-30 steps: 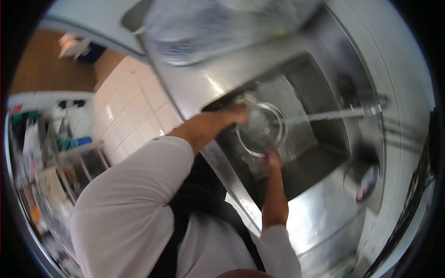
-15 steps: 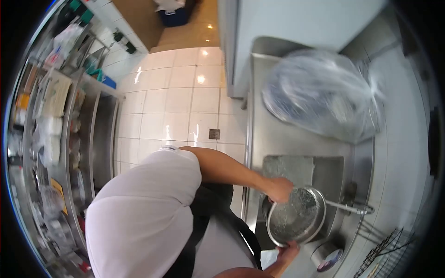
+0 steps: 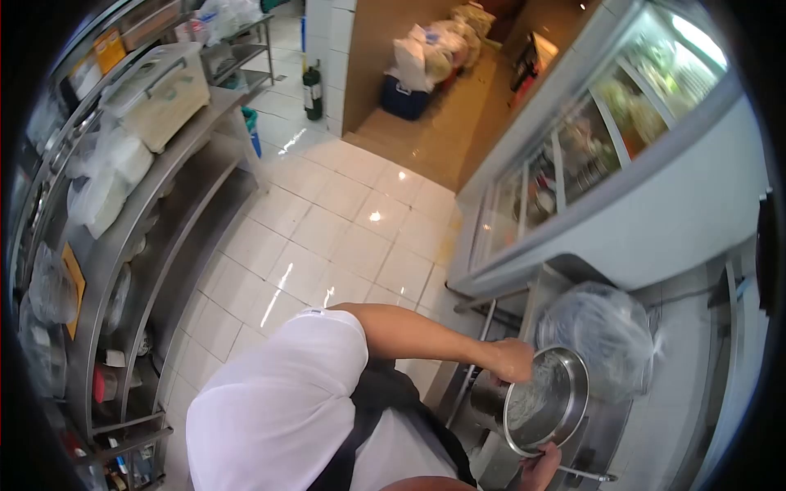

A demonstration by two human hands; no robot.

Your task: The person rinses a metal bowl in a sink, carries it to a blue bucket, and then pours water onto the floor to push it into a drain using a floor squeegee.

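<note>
A round steel pot [image 3: 575,402] is tilted in front of me over the sink area, its mouth facing up and to the right. Its inside looks wet, with pale, streaky patches on the base. My left hand [image 3: 511,361] is closed at the upper left of the rim; whether it grips the rim or a handle there is hidden. At the lower edge, my right hand [image 3: 540,468] grips the rim with its thumb and fingers. A faucet spout [image 3: 591,475] shows just beyond the right hand.
A clear plastic bag [image 3: 602,331] lies on the steel counter beyond the pot. A glass-door refrigerator [image 3: 606,221] stands at the upper right, stocked with food. Steel shelving [image 3: 184,155] with a lidded plastic box [image 3: 160,94] runs along the left. White floor tiles [image 3: 327,221] lie between.
My view has swung, bringing the refrigerator and the doorway area into sight. The pot now shows its outer side and more of its inner wall. Both hands stay on it.
</note>
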